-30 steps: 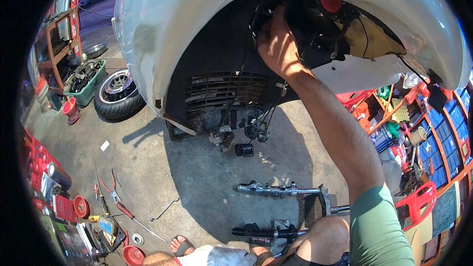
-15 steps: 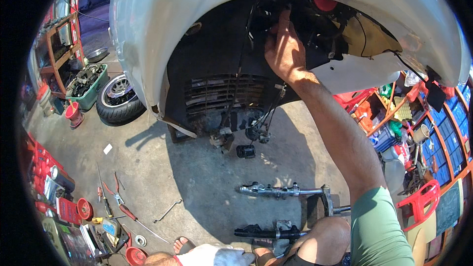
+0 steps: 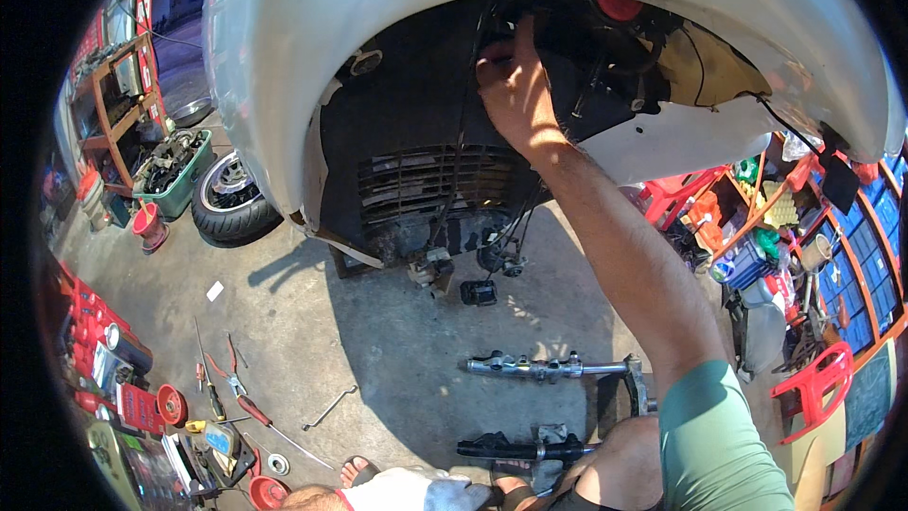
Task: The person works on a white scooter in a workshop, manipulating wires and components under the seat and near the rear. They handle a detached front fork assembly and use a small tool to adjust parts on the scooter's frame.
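Note:
My bare right hand (image 3: 518,99) reaches up into the dark hollow under a pale front fender (image 3: 274,66). One digit points upward while the others curl in the shadow; what they grip, if anything, is hidden. A thin dark cable (image 3: 463,104) runs down just left of this hand, and a round red part (image 3: 619,7) shows to its right. My left hand (image 3: 411,492), in a white and grey glove, lies low at the bottom edge near my knee. Its fingers look loosely stretched, with nothing visible in them, though the edge cuts off part of it.
Below the fender hang caliper-like parts (image 3: 430,270) and a small black box (image 3: 479,292). A metal fork leg (image 3: 530,365) and a dark one (image 3: 525,448) lie on the concrete. Screwdrivers, pliers (image 3: 230,374) and a bent rod (image 3: 329,407) are left; a wheel (image 3: 232,203) stands beyond.
My right hand has shifted slightly left within the hollow, its fingers now more curled. The gloved left hand stays about where it was. The whole view has moved a little.

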Tool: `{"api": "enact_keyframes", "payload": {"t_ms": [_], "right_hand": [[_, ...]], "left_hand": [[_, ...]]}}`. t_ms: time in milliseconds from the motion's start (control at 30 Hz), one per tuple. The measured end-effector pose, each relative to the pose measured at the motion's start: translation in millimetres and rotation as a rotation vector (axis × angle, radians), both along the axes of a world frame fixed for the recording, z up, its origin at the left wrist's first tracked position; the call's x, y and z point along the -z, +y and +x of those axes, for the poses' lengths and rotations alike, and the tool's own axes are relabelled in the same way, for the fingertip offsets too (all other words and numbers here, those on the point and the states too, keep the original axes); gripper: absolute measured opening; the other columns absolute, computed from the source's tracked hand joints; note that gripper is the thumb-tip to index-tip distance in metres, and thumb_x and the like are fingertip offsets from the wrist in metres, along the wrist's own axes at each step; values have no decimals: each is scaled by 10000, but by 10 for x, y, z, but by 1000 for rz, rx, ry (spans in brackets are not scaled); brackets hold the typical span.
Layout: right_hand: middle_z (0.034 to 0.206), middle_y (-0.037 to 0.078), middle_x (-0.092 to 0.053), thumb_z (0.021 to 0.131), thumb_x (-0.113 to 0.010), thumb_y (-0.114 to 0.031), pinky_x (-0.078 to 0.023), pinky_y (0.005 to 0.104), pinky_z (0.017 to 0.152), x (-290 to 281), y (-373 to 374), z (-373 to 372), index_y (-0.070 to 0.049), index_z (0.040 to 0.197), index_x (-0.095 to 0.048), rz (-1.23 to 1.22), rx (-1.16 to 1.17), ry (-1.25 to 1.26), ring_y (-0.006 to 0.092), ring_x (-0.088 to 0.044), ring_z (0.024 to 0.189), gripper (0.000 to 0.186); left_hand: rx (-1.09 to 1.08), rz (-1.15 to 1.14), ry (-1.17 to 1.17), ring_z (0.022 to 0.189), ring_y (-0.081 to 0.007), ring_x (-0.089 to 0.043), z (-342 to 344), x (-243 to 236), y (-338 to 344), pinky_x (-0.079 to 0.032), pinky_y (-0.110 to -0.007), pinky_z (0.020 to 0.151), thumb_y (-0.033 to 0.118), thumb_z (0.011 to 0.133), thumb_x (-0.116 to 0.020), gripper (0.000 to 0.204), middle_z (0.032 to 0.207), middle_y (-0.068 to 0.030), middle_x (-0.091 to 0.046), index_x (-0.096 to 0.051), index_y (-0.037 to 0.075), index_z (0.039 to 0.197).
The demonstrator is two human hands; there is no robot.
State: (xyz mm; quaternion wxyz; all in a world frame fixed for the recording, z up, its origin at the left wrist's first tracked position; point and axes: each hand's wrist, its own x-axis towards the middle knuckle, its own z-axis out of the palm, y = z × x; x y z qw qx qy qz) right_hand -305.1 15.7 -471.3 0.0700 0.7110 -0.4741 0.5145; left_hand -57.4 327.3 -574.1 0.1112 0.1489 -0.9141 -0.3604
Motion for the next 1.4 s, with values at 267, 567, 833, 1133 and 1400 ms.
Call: {"api": "enact_keyframes", "payload": {"t_ms": [267,567,833,1133,1400], "right_hand": [[974,110,-679,866,-634,-49,-556,293,740,-64,47,84,74,1585,-159,84,-92,-217,185,-661,812,870],[971,114,-686,849,-639,-25,-540,311,796,-143,228,147,58,1548,-302,111,-96,-219,191,-652,871,780],[908,144,-673,901,-604,-17,-541,315,718,-90,-5,-45,63,1437,-437,16,-107,-329,214,-665,820,567],[1100,277,-623,859,-590,-24,-545,429,868,101,-88,-127,59,1476,-401,-487,308,382,392,-647,1003,650],[1060,227,-656,870,-586,-40,-548,405,827,65,-30,-116,52,1489,-388,-182,106,39,341,-660,951,656]], "left_hand": [[22,45,-40,772,-384,-670,-25,6,-21,-552,-462,675,240,884,-660,257,897,-168,-641,-605,50,1049],[8,60,-158,764,-397,-667,-54,-47,-51,-540,-476,673,251,887,-654,244,865,-170,-637,-606,61,1032],[-24,42,-142,749,-394,-660,-48,20,-35,-537,-476,668,234,887,-641,204,849,-167,-633,-608,73,1008],[-7,15,-140,754,-382,-654,-50,42,-42,-540,-467,659,231,906,-618,182,848,-153,-615,-584,84,1009],[8,33,-124,754,-379,-646,-68,47,-53,-532,-456,659,229,930,-584,154,853,-150,-608,-576,90,995]]}}
